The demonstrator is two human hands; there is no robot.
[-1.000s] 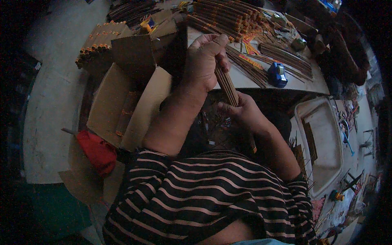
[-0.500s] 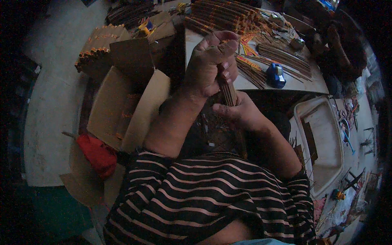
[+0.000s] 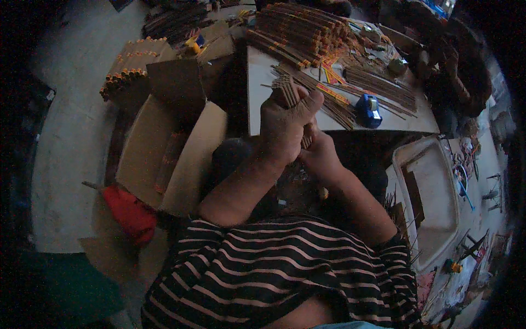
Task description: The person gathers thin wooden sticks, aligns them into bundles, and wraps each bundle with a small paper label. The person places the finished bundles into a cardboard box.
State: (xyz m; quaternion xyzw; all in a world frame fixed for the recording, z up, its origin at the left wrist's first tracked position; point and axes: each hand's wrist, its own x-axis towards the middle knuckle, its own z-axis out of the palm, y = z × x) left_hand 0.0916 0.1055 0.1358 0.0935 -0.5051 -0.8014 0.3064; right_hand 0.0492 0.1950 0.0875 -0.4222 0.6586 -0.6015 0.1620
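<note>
Bkgd. & rm., low light

Tabletop (image 3: 260,118), qty. 1: white, dk. front edge, upper ctr. to rt. of view.
Flr. (image 3: 71,181), lt. side: pale grey, faintly blotched; similar pale tone far rt., under clutter.
Green area (image 3: 76,290), lower lt.: flat, dk., straight border w/ flr.; mat or paint, can't tell.
Dk. mass (image 3: 38,112), far lt.: ID unclear.
Light: dim, cool.
Bluish bright patch (image 3: 442,8), upper rt.: sm., src. unclear.

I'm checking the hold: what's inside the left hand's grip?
A bundle of thin brown sticks: its far end shows beyond the left hand. The hand covers the stretch within, so the sticks there can't be seen.
</note>
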